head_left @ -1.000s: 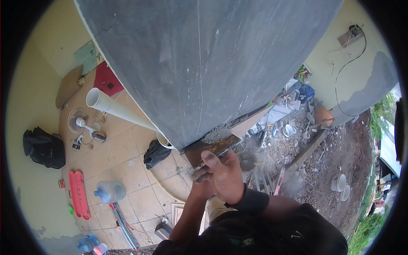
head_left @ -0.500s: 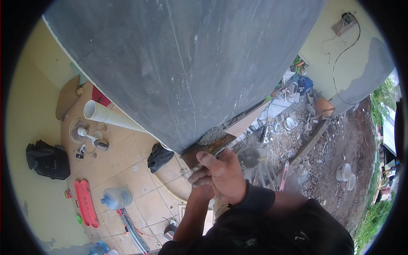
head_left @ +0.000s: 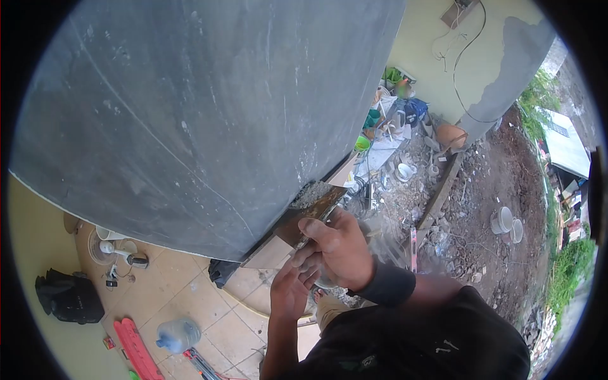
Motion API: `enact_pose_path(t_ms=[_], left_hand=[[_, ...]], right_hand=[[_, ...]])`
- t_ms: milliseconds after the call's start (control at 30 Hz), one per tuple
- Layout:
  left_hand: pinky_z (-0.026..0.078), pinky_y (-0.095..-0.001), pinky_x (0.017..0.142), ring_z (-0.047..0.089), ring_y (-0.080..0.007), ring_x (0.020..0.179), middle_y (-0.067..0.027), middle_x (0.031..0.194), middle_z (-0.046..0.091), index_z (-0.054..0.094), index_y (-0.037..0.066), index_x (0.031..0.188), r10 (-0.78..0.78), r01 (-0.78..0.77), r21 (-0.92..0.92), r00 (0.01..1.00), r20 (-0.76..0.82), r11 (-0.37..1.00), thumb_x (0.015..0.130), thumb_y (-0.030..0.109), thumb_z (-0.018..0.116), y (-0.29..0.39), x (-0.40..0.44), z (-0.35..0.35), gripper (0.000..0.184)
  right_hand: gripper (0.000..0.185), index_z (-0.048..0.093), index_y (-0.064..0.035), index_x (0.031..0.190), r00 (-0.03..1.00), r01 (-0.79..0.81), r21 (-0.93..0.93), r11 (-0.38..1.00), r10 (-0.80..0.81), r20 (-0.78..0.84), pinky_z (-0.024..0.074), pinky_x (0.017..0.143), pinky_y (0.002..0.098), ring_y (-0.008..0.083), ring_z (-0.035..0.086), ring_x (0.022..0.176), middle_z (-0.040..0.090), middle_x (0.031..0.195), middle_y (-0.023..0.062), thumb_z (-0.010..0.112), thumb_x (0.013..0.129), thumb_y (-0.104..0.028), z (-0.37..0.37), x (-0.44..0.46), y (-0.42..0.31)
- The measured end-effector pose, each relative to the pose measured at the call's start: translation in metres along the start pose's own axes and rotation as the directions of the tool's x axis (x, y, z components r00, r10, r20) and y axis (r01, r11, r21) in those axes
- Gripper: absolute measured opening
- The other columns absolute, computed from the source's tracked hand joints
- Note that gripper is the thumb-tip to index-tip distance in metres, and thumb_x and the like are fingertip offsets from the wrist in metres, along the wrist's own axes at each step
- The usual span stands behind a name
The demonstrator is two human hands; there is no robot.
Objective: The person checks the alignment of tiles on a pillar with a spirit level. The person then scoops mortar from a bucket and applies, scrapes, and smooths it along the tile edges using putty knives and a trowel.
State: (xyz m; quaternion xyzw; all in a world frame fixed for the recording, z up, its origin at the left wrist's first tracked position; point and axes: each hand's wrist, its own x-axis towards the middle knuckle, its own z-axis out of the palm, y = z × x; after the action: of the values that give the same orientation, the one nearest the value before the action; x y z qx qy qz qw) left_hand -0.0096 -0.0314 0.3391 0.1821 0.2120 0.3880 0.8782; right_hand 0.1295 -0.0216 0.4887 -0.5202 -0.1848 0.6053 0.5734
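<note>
Our right hand (head_left: 345, 251) clasps the board (head_left: 289, 230) jutting beyond its fingers, our left hand (head_left: 291, 292) just below, hold unclear, as we seemingly press mortar (head_left: 310, 194) against the wall (head_left: 190, 126), next needing steady pressure.

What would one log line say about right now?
right hand: gripping brown board | left hand: close beside right hand | grey mix: on brown board, by grey surface

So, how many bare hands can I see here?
2: the right hand, next to the dark wristband, gripping the brown board with grey mortar on it; the left hand, lower and further left in the picture. No other hands show.
</note>
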Motion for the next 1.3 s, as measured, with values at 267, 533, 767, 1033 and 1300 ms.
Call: enact_pose_path(t_ms=[267, 533, 767, 1033, 1300], left_hand=[[0.041, -0.0438, 0.102, 0.054, -0.0321, 0.119, -0.0212, 0.132, 0.053, 0.038, -0.005, 0.138, -0.064, 0.07, 0.049, 0.992, -0.109, 0.996, 0.095, 0.026, 0.053, -0.024, -0.005, -0.045, 0.056], [0.04, -0.0436, 0.104, 0.053, -0.0324, 0.121, -0.0211, 0.134, 0.052, 0.036, -0.006, 0.14, -0.087, 0.084, -0.031, 0.992, -0.096, 0.996, 0.097, 0.023, 0.051, -0.035, 0.001, -0.048, 0.054], [0.041, -0.0434, 0.102, 0.054, -0.0308, 0.118, -0.02, 0.131, 0.054, 0.039, -0.005, 0.138, -0.104, 0.112, 0.033, 0.979, -0.177, 0.993, 0.095, 0.026, 0.054, -0.044, 0.007, -0.053, 0.055], [0.042, -0.0435, 0.101, 0.055, -0.0303, 0.116, -0.0197, 0.129, 0.055, 0.04, -0.005, 0.137, -0.093, 0.105, 0.048, 0.976, -0.198, 0.993, 0.094, 0.027, 0.054, -0.051, 0.009, -0.065, 0.055], [0.04, -0.0445, 0.102, 0.054, -0.031, 0.118, -0.0202, 0.13, 0.055, 0.038, -0.006, 0.139, -0.065, 0.076, 0.05, 0.979, -0.192, 0.996, 0.095, 0.027, 0.053, -0.053, 0.006, -0.066, 0.057]], right_hand=[[0.028, 0.048, 0.0041, 0.104, 0.977, 0.159, -0.019, 0.987, -0.16, -0.142, 0.0494, 0.042, 0.028, 0.0202, 0.062, 0.051, 0.058, 0.074, 0.0113, 0.057, 0.087, -0.016, -0.035, 0.025, -0.027], [0.027, 0.05, 0.0054, 0.098, 0.956, 0.181, -0.153, 0.971, -0.21, -0.205, 0.0478, 0.04, 0.0277, 0.0191, 0.06, 0.048, 0.057, 0.071, 0.0108, 0.058, 0.086, -0.017, -0.047, 0.032, -0.043], [0.027, 0.051, 0.0061, 0.102, 0.947, 0.203, -0.188, 0.961, -0.241, -0.21, 0.0487, 0.038, 0.0273, 0.0174, 0.059, 0.046, 0.059, 0.075, 0.0106, 0.056, 0.086, -0.014, -0.05, 0.035, -0.048], [0.026, 0.051, 0.0056, 0.101, 0.938, 0.238, -0.208, 0.949, -0.28, -0.205, 0.0477, 0.037, 0.0267, 0.017, 0.059, 0.046, 0.062, 0.078, 0.0128, 0.057, 0.085, -0.015, -0.049, 0.03, -0.047], [0.027, 0.051, 0.0057, 0.101, 0.948, 0.222, -0.204, 0.954, -0.259, -0.182, 0.047, 0.037, 0.0265, 0.0175, 0.059, 0.045, 0.061, 0.076, 0.0115, 0.058, 0.086, -0.016, -0.045, 0.024, -0.044]])
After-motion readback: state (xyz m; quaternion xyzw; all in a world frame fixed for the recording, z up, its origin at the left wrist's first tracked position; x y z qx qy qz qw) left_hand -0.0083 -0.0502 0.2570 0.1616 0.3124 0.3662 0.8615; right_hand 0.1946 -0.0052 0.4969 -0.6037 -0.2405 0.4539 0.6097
